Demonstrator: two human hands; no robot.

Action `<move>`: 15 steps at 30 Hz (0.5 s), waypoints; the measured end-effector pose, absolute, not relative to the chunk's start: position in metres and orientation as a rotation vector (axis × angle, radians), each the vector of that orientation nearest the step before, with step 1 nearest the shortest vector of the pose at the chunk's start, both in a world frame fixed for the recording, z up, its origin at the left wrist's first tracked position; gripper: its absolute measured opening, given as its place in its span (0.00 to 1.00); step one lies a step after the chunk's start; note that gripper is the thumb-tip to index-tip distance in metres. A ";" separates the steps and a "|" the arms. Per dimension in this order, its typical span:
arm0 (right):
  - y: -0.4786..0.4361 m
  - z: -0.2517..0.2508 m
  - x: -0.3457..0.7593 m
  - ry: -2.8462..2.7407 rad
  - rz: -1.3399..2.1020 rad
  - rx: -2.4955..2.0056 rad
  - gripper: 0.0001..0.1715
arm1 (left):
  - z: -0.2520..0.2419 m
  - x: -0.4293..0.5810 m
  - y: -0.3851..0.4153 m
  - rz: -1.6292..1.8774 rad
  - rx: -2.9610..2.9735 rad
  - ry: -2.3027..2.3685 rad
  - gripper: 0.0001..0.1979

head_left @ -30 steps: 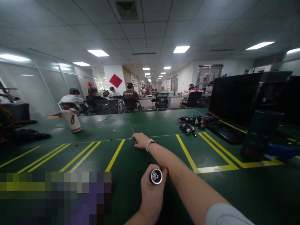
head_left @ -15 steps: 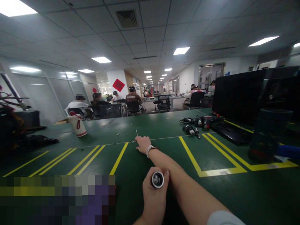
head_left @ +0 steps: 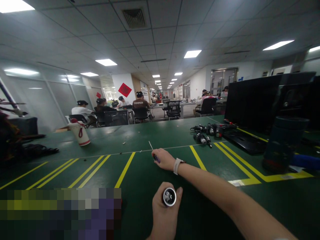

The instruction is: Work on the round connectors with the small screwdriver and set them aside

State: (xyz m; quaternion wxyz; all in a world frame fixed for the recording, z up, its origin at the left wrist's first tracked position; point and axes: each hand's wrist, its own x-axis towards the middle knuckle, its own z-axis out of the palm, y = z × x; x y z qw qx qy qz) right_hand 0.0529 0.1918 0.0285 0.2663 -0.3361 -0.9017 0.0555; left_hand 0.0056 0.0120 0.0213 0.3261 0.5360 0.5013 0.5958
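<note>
My left hand point(head_left: 162, 213) is wrapped around an upright dark cylinder with a silver rim point(head_left: 169, 197). Its open end faces me and shows several small round parts inside; I cannot tell its exact kind. Farther out, my right hand point(head_left: 165, 159), with a pale watch on the wrist, closes around a screwdriver point(head_left: 156, 158). The thin shaft points up and away to the left, and part of the dark purplish handle shows between the fingers. A tiny whitish piece point(head_left: 140, 151) lies on the table left of that hand.
Yellow tape lines mark the green table point(head_left: 140, 203). Dark cylindrical devices point(head_left: 202, 138) lie at the right, near a black monitor point(head_left: 252, 100) and a dark bottle point(head_left: 285, 143). A paper cup point(head_left: 81, 133) stands at the left. People sit in the background.
My right hand has moved right and back toward me with the screwdriver, whose handle now shows. The right forearm has swung away from the left hand. The left hand stays nearly in place.
</note>
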 end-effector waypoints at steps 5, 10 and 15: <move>0.184 0.028 0.171 -2.281 0.142 -1.110 0.15 | 0.021 0.010 0.007 1.510 1.432 1.274 0.11; 0.179 0.031 0.270 -1.934 0.124 -1.409 0.14 | 0.021 0.018 0.006 1.494 1.448 1.191 0.11; 0.177 0.029 0.294 -1.689 0.228 -1.506 0.13 | 0.023 0.017 0.003 1.418 1.466 1.154 0.11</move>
